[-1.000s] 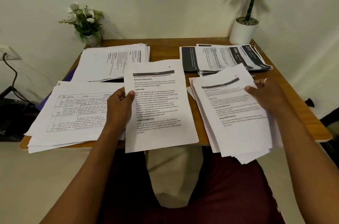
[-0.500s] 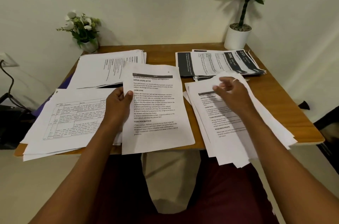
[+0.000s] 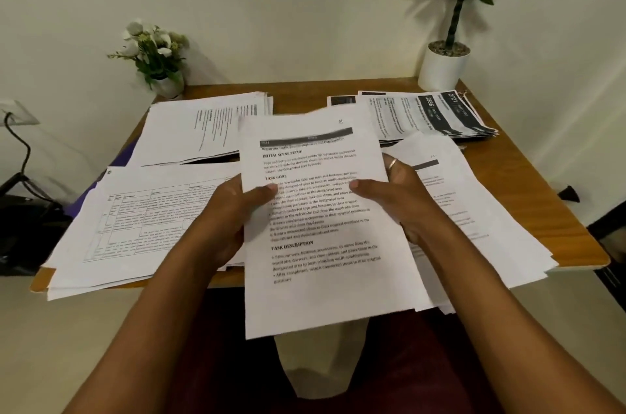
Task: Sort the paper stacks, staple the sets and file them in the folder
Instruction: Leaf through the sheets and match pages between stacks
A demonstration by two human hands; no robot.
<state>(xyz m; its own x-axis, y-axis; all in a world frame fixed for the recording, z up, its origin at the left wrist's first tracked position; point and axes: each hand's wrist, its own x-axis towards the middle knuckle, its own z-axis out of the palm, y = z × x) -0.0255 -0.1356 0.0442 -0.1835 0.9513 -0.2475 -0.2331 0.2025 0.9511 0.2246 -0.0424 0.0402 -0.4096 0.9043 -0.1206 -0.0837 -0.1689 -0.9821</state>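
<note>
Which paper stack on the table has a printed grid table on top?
The near-left stack, beside the left hand; the others show plain text lines or dark banners.

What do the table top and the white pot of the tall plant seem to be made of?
Table top: wood or wood-look laminate, smooth, warm brown, with a paler edge strip. White pot: ceramic or plastic, smooth and plain white; the picture cannot settle which.

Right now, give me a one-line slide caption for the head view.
Both hands hold a printed sheet at a wooden table covered with paper stacks, potted plants at its far corners.
</note>
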